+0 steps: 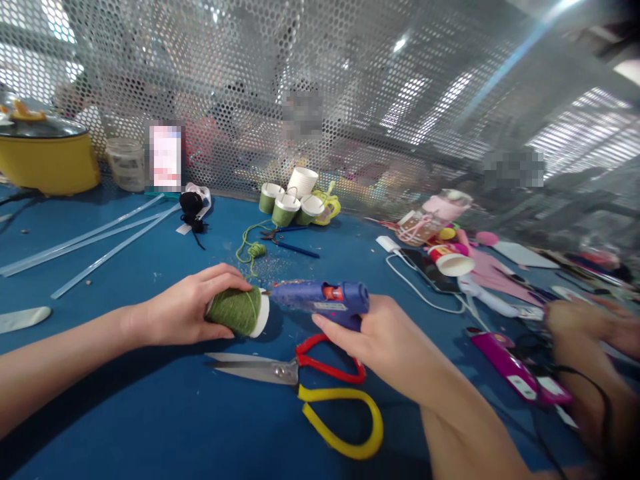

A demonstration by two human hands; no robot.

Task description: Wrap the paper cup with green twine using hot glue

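Note:
My left hand [193, 307] is wrapped round a paper cup [239, 311] covered in green yarn, tipped on its side with its white end toward the right. In my right hand [387, 340] is a blue hot glue gun [320, 300]. Its nozzle points left and meets, or nearly meets, the edge of the cup; which of the two I cannot tell. Scissors [285, 371] with one red and one yellow handle lie open on the table just below both hands. Green yarn [256, 251] trails in a small tangle beyond the cup.
Behind stand several green-wrapped cups [286, 210] and pliers [293, 248]. Clear glue sticks [120, 250] lie left, near a phone [166, 157], a jar [125, 163] and a yellow pot [47, 157]. Cables, a purple power strip [515, 367] and another person's hand [575, 323] are at right.

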